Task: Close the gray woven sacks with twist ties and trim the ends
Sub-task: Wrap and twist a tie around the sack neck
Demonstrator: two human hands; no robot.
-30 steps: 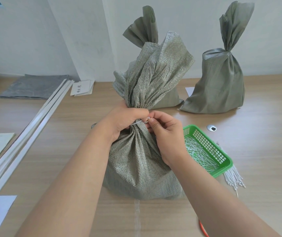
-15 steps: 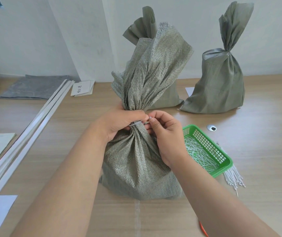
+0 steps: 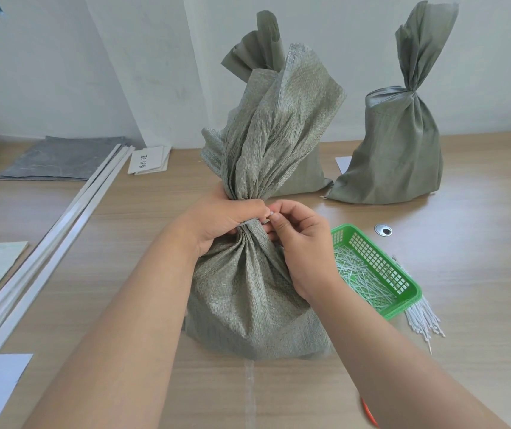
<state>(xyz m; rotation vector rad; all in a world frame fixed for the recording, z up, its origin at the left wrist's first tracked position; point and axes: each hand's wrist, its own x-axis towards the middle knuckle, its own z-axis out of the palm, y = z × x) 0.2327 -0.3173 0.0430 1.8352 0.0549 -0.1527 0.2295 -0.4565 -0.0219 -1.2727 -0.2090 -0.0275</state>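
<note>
A gray woven sack [image 3: 248, 292] stands upright in front of me on the wooden table. My left hand [image 3: 223, 218] is wrapped around its gathered neck. A white tie [image 3: 248, 223] circles the neck just under that hand. My right hand [image 3: 297, 239] pinches the tie's end between thumb and forefinger, right beside my left thumb. The sack's loose top fans upward. Two more gray sacks stand behind: one [image 3: 303, 174] mostly hidden by the near sack, the other [image 3: 396, 150] at the right with a cinched neck.
A green plastic basket [image 3: 384, 270] of white ties sits right of the sack, with a loose bundle of ties [image 3: 422, 317] beside it. White strips [image 3: 46, 243] run diagonally at left, among papers [image 3: 149, 161] and a gray sheet [image 3: 62, 159]. An orange tool tip [image 3: 368, 413] shows under my right forearm.
The sack's flared top has swung slightly left and more upright. Both hands stay on the neck and the tie, with my right fingers shifting a little toward my left thumb.
</note>
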